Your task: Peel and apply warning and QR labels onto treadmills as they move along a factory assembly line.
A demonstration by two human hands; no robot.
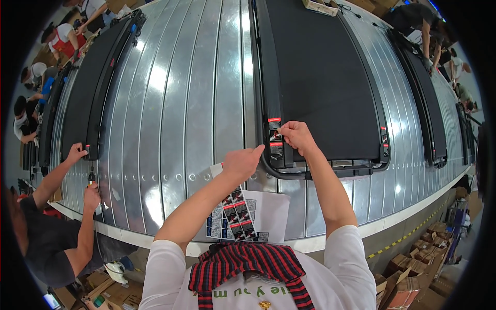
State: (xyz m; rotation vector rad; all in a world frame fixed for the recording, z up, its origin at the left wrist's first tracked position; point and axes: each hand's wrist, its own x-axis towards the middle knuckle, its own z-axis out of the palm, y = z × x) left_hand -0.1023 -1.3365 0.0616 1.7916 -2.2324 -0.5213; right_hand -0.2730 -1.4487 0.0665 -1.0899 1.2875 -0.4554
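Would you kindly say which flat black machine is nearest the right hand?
The central rectangular black machine, with the right hand at its left rail; others are farther.

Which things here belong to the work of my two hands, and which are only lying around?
Likely in use:
red-and-black labels at your right hand
black frame
label sheet near your left hand

Likely just lying around:
pale tray at top
cardboard boxes at lower right

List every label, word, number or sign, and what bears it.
Stickers on the dark left rail, by the right hand: too small to read.
Stickers on the dark right rail: too small.
Red-and-black label sheet below the left hand: too small.
Square codes on white paper: unreadable.
Green lettering on the white shirt: partly covered; not copied.
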